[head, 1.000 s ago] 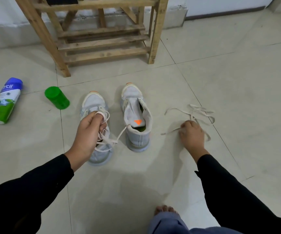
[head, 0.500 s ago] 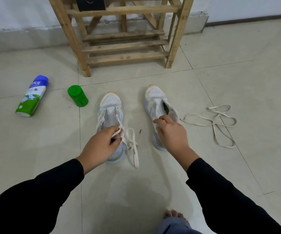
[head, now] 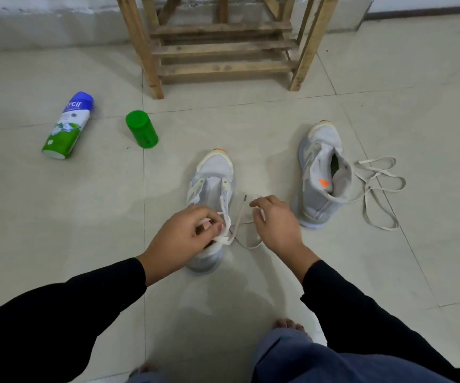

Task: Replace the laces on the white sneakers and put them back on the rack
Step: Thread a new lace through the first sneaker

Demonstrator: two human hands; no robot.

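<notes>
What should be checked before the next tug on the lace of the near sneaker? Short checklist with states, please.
1. The left hand pinches the lace at the near sneaker: ok.
2. The right hand grips the lace: cannot tell, its fingers hide the contact.
3. The lace tip is free between the hands: ok.
4. The other sneaker is laced: not ok; a loose lace lies beside it on the floor.
5. Sneakers on the rack: not ok, both are on the floor.
</notes>
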